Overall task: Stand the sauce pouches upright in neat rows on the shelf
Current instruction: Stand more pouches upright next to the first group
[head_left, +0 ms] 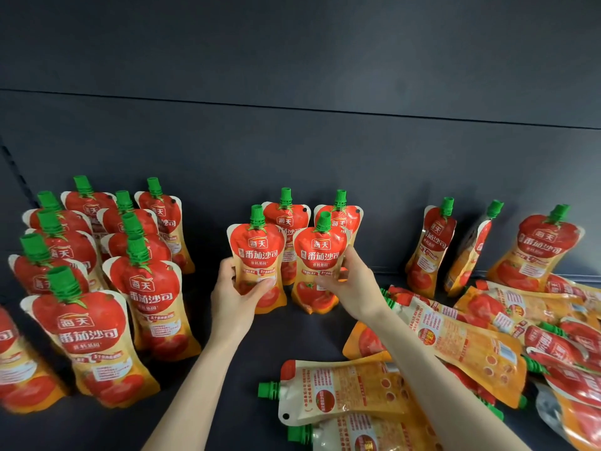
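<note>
- Shelf [292, 335]: dark, with a dark back panel [292, 141] behind it.
- Left hand [235, 288]: fingers wrapped round the left edge of the left front pouch [257, 252], thumb laid across its lower front — a firm grasp.
- Right hand [353, 281]: thumb on the front of the right front pouch [318, 255], fingers curled round its right edge; also grasping.
- Both held pouches stood upright, green caps up, labels facing out, side by side near the middle of the shelf. Whether their bases touched the shelf could not be told.
- Two rear pouches [286, 219] stood upright directly behind the held pair, close to the back panel.
- Left block of pouches [153, 288]: upright in rows reaching from the back panel to the front edge, at the left end of the shelf.
- Three leaning pouches [429, 249] stood tilted against the back panel towards the right end, apart from one another.
- Heap of pouches [461, 343]: lying flat and overlapping at the right front corner, several back side up, partly under the right forearm.
- One flat pouch [341, 388] lay at the front edge, cap pointing left.
</note>
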`<state>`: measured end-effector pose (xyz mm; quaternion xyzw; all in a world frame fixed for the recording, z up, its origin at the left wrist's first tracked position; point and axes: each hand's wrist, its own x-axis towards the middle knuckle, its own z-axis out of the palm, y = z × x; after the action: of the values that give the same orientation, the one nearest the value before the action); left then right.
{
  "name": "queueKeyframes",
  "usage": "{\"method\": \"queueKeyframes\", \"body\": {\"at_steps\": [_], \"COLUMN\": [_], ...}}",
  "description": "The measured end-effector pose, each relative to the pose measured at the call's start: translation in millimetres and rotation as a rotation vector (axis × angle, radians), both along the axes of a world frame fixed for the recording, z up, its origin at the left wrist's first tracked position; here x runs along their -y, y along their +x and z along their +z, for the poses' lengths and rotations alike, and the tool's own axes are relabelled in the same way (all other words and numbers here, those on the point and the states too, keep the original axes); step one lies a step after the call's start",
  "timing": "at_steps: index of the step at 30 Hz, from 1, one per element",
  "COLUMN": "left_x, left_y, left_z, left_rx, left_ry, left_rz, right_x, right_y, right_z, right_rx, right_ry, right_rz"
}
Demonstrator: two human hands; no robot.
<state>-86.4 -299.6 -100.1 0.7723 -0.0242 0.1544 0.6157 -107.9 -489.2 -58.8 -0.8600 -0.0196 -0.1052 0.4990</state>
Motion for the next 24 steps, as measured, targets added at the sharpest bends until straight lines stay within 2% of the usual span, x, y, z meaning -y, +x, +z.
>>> {"method": "queueKeyframes", "body": {"at_steps": [15,24], "left_x": [-0.5,4.9], "left_y": [5.1,-21.7], "left_z": [-4.6,2.8], "left_rx": [-0.007,-0.076], "left_ry": [0.023,0.189], "left_rz": [-0.010,0.096], "right_x": [1.6,6.4], "right_y": [2.8,-15.8], "right_z": [0.2,1.6], "right_rx": [-0.025,-0.029], "right_ry": [-0.029,-0.085], "right_rz": [-0.002,-0.080]}}
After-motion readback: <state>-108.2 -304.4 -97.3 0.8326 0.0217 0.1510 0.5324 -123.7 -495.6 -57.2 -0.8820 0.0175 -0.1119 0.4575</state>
